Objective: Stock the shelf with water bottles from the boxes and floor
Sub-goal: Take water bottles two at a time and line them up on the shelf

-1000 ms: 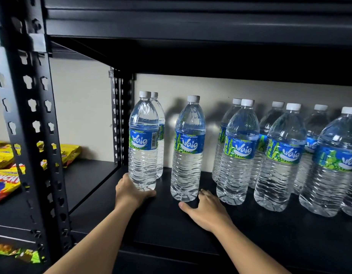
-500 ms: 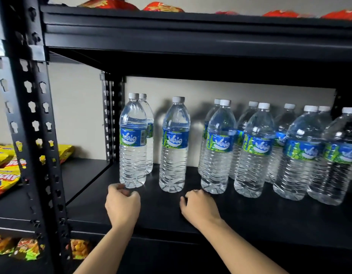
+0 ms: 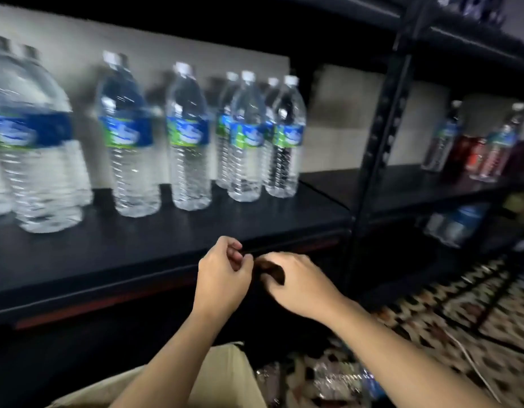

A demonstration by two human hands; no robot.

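Several clear water bottles [image 3: 188, 136] with blue-green labels and white caps stand upright in a row on the black shelf [image 3: 143, 254]. My left hand [image 3: 222, 278] and my right hand [image 3: 299, 282] hang side by side in front of the shelf's front edge, clear of the bottles, fingers loosely curled and holding nothing. Under my arms is a cardboard box [image 3: 225, 375]. Beside the box, water bottles [image 3: 343, 378] lie on the patterned floor. The view is blurred by motion.
A black upright post [image 3: 375, 160] splits this shelf from a neighbouring unit on the right, where more bottles and red drinks [image 3: 475, 154] stand. A lower shelf there holds a pack of bottles [image 3: 455, 225]. A white cable [image 3: 472, 363] runs across the patterned carpet.
My view has swung right and down. Both hands have pulled back off the shelf surface and come together in front of its edge. The box and floor bottles have come into view.
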